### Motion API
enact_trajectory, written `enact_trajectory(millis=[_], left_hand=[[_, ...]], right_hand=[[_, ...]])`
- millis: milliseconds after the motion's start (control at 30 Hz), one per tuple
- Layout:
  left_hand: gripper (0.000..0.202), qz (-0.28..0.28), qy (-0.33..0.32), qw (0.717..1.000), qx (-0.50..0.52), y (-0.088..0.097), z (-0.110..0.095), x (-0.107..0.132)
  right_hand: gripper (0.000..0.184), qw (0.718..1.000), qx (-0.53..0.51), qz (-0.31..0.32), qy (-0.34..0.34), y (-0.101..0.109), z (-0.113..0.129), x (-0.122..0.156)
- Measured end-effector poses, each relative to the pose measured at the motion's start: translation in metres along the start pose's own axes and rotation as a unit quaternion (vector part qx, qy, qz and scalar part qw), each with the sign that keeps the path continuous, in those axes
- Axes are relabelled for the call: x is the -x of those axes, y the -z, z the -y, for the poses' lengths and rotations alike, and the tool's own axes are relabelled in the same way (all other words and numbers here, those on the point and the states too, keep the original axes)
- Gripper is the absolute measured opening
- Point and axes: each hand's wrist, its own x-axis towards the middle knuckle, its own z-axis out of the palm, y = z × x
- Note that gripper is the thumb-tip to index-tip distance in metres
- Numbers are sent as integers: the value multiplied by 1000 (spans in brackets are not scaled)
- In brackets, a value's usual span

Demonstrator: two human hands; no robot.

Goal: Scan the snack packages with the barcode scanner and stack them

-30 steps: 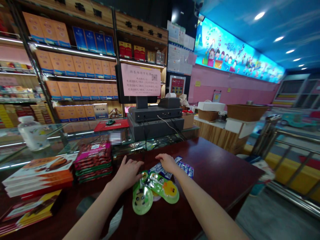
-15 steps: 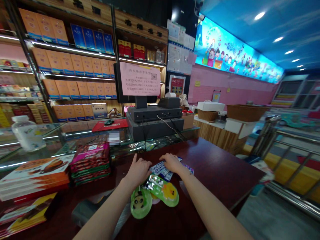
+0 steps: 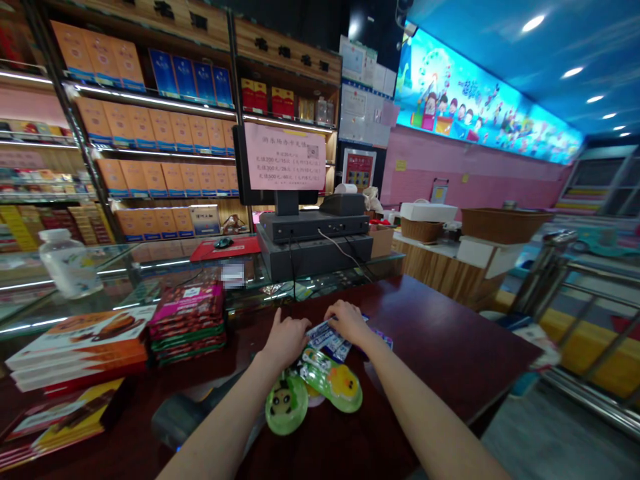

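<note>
Several small packets lie bunched on the dark red-brown counter [image 3: 430,333] in front of me. My left hand [image 3: 286,341] has its fingers bent at the left edge of a blue-and-white packet [image 3: 325,335], one finger sticking up; its thumb is hidden. Over the right part of that packet, my right hand [image 3: 347,321] curls its fingers down onto it. Nearer to me lie a green, rounded pack with a yellow duck [image 3: 343,381] and another with a panda face [image 3: 285,403]; their upper ends reach up by my left hand. A purple packet [image 3: 384,339] peeks out beside my right wrist.
A dark handheld scanner [image 3: 175,420] lies by my left forearm. Further left stand stacked snack boxes [image 3: 85,347], a pile of red packs [image 3: 187,320] and a white bottle [image 3: 70,263]. Ahead is a till with a screen [image 3: 285,160]; metal railings [image 3: 595,327] run at the right.
The view has swung slightly left, so everything sits a little further right. Both hands stay at the packets, in nearly the same pose.
</note>
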Motion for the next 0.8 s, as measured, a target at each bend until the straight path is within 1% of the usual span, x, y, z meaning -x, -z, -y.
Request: enact_trajectory(millis=[167, 333, 433, 567, 800], left_hand=[[29, -11, 20, 999, 26, 1, 0, 0], [30, -46, 45, 995, 72, 11, 5, 2], [29, -74, 58, 990, 105, 19, 17, 4], [27, -106, 67, 982, 142, 29, 38, 10], [27, -135, 83, 972, 176, 42, 73, 31]], right_hand=[[15, 998, -16, -51, 30, 9, 4, 4], [12, 993, -33, -99, 48, 15, 10, 4], [9, 989, -55, -122, 62, 14, 13, 1], [9, 980, -99, -145, 90, 9, 17, -4], [13, 965, -174, -152, 124, 7, 28, -9]])
